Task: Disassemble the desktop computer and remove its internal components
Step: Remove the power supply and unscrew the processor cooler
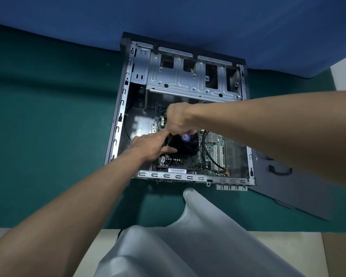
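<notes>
While the desktop computer case [180, 80] is lying open on the green surface [48, 116], the right hand [178, 118] is clamping its grip on what looks like a screwdriver [169, 139] over the black CPU cooler fan [186, 148]. The left hand [149, 145] is resting on the fan's edge, its grip apart and fingers fairly straight.

light: dim, bluish | edges: wide-angle bending | focus: soft, slightly blurred
</notes>
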`<action>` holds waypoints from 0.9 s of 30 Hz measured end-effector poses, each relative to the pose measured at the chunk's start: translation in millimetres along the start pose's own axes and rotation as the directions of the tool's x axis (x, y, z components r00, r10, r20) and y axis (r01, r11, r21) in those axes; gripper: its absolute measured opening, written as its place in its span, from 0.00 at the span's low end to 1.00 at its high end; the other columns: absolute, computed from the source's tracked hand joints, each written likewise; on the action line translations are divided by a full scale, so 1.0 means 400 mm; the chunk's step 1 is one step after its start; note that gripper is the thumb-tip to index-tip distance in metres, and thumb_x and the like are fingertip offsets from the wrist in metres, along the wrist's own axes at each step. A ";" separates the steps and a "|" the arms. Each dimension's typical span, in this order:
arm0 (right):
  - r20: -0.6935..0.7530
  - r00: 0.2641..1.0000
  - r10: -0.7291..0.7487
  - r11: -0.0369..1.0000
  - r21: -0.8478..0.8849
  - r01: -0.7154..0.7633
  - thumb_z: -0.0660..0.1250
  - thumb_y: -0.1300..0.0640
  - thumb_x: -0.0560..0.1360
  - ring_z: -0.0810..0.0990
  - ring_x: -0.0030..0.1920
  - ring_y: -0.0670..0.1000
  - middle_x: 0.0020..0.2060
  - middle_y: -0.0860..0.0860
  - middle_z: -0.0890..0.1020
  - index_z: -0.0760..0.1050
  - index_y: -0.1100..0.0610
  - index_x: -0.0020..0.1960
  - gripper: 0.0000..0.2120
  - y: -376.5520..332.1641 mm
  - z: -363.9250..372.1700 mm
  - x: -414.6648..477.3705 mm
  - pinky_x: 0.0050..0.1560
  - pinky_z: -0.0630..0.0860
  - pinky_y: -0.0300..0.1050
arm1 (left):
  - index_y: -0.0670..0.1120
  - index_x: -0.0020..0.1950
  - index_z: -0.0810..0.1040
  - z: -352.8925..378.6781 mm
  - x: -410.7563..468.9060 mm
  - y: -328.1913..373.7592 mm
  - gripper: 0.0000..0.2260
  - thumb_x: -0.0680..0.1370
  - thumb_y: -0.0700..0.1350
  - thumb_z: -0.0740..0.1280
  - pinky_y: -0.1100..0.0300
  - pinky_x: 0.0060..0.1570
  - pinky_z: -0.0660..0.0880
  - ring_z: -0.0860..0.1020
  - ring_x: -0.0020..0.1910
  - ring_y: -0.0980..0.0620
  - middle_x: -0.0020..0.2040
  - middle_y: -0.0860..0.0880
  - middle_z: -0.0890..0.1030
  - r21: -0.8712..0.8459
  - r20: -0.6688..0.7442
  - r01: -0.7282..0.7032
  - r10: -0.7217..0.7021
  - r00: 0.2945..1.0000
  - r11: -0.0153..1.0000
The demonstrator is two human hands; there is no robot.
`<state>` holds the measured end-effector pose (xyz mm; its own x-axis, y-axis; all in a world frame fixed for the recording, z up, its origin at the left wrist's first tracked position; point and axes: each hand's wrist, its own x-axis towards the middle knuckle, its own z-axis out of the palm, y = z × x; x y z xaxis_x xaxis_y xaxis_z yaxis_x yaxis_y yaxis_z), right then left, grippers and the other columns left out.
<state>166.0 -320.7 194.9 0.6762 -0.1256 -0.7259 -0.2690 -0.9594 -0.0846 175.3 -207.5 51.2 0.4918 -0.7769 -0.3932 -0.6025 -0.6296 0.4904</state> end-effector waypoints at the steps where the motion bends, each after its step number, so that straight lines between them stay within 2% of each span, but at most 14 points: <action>1: -0.020 0.999 -0.048 0.996 -0.081 0.046 0.62 0.62 0.77 0.69 0.28 0.47 0.31 0.50 0.72 0.69 0.59 0.36 0.11 0.004 0.000 -0.005 0.24 0.65 0.38 | 0.64 0.65 0.49 0.000 0.000 -0.001 0.28 0.73 0.69 0.61 0.50 0.48 0.70 0.75 0.64 0.43 0.71 0.50 0.72 0.001 -0.008 -0.001 0.001 1.000 1.000; 5: -0.004 0.955 -0.296 0.866 -0.423 0.267 0.62 0.66 0.74 0.71 0.26 0.50 0.28 0.53 0.70 0.64 0.58 0.30 0.16 0.024 0.003 -0.033 0.21 0.63 0.39 | 0.64 0.63 0.51 0.001 0.003 -0.005 0.27 0.72 0.69 0.61 0.50 0.46 0.68 0.76 0.62 0.42 0.69 0.48 0.74 -0.028 -0.010 -0.007 0.006 1.000 1.000; 7: 0.007 0.910 -0.416 0.770 -0.530 0.356 0.59 0.65 0.75 0.72 0.26 0.53 0.27 0.53 0.67 0.62 0.58 0.30 0.17 0.030 0.008 -0.038 0.24 0.66 0.42 | 0.62 0.59 0.54 0.002 0.003 -0.005 0.23 0.73 0.69 0.61 0.52 0.44 0.65 0.76 0.61 0.41 0.66 0.47 0.76 -0.018 -0.012 0.001 -0.002 1.000 1.000; 8: 0.003 0.890 -0.456 0.737 -0.559 0.380 0.58 0.65 0.76 0.74 0.29 0.55 0.27 0.53 0.69 0.64 0.59 0.31 0.15 0.032 0.010 -0.038 0.27 0.70 0.44 | 0.62 0.58 0.54 0.001 0.002 -0.004 0.22 0.73 0.69 0.61 0.52 0.43 0.65 0.76 0.61 0.41 0.65 0.46 0.77 -0.013 -0.014 0.000 0.000 1.000 1.000; 10: -0.031 0.879 -0.477 0.731 -0.569 0.376 0.59 0.63 0.76 0.78 0.36 0.58 0.34 0.56 0.77 0.74 0.61 0.40 0.08 0.044 0.007 -0.039 0.32 0.74 0.47 | 0.63 0.61 0.53 -0.004 -0.002 0.000 0.24 0.73 0.69 0.60 0.52 0.44 0.67 0.76 0.62 0.42 0.68 0.48 0.75 -0.012 -0.012 -0.003 0.003 1.000 1.000; 12: -0.101 0.896 -0.432 0.787 -0.528 0.320 0.62 0.60 0.75 0.78 0.37 0.57 0.37 0.54 0.79 0.78 0.57 0.47 0.06 0.069 0.001 -0.039 0.30 0.70 0.44 | 0.65 0.70 0.49 -0.011 -0.006 0.004 0.32 0.70 0.71 0.58 0.49 0.51 0.72 0.74 0.65 0.44 0.73 0.52 0.69 -0.005 0.018 0.004 -0.004 1.000 1.000; 14: -0.181 0.923 -0.340 0.884 -0.396 0.248 0.62 0.55 0.77 0.76 0.37 0.54 0.36 0.52 0.78 0.77 0.53 0.46 0.05 0.113 -0.004 -0.042 0.32 0.67 0.42 | 0.63 0.76 0.45 -0.018 -0.010 0.007 0.40 0.69 0.72 0.57 0.47 0.59 0.71 0.70 0.70 0.45 0.77 0.53 0.62 -0.002 0.040 0.037 -0.037 0.999 0.999; 16: -0.255 0.939 -0.233 0.967 -0.160 0.196 0.61 0.49 0.79 0.76 0.42 0.53 0.37 0.49 0.77 0.75 0.52 0.46 0.08 0.171 0.004 -0.054 0.40 0.70 0.45 | 0.60 0.78 0.44 -0.024 -0.013 0.013 0.42 0.69 0.71 0.59 0.46 0.62 0.70 0.68 0.71 0.45 0.78 0.53 0.59 -0.020 0.040 0.065 -0.064 0.997 0.998; 18: -0.341 0.929 -0.140 0.980 0.087 0.179 0.59 0.46 0.80 0.74 0.43 0.52 0.38 0.49 0.78 0.74 0.52 0.48 0.11 0.232 0.032 -0.072 0.43 0.70 0.46 | 0.59 0.78 0.45 -0.030 -0.016 0.021 0.42 0.71 0.68 0.63 0.46 0.63 0.70 0.67 0.71 0.45 0.78 0.52 0.58 -0.041 0.035 0.058 -0.056 0.998 0.997; 21: -0.491 0.871 0.015 0.904 0.378 0.197 0.59 0.45 0.79 0.76 0.40 0.51 0.36 0.48 0.81 0.74 0.52 0.48 0.12 0.299 0.101 -0.108 0.40 0.70 0.46 | 0.57 0.79 0.47 -0.035 -0.022 0.039 0.41 0.73 0.62 0.68 0.45 0.64 0.69 0.66 0.72 0.47 0.78 0.54 0.58 -0.060 0.002 0.025 -0.025 1.000 0.998; 23: -0.602 0.788 0.131 0.835 0.496 0.240 0.60 0.46 0.79 0.77 0.38 0.48 0.34 0.47 0.80 0.74 0.52 0.47 0.10 0.331 0.146 -0.130 0.39 0.71 0.45 | 0.55 0.79 0.49 -0.039 -0.018 0.053 0.42 0.73 0.59 0.70 0.45 0.69 0.63 0.61 0.74 0.47 0.78 0.53 0.57 -0.066 -0.014 0.014 -0.015 1.000 0.998; 25: -0.668 0.691 0.277 0.744 0.604 0.286 0.61 0.47 0.79 0.75 0.35 0.41 0.33 0.46 0.79 0.73 0.50 0.46 0.08 0.364 0.181 -0.147 0.35 0.70 0.35 | 0.53 0.79 0.48 -0.044 -0.009 0.071 0.44 0.72 0.60 0.71 0.45 0.73 0.55 0.54 0.76 0.48 0.79 0.54 0.53 0.015 -0.005 0.009 -0.009 1.000 1.000; 27: -0.652 0.617 0.441 0.628 0.715 0.307 0.59 0.46 0.79 0.74 0.31 0.39 0.32 0.46 0.78 0.72 0.49 0.46 0.09 0.408 0.210 -0.160 0.32 0.68 0.32 | 0.51 0.79 0.48 -0.046 0.005 0.092 0.44 0.73 0.62 0.69 0.49 0.74 0.51 0.50 0.77 0.50 0.79 0.54 0.50 0.155 -0.017 -0.012 0.015 1.000 0.988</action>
<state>21.0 -448.1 170.3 0.7457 -0.6651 -0.0406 -0.4521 -0.4603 -0.7640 165.9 -232.0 82.8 0.4932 -0.7860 -0.3727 -0.6985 -0.6132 0.3688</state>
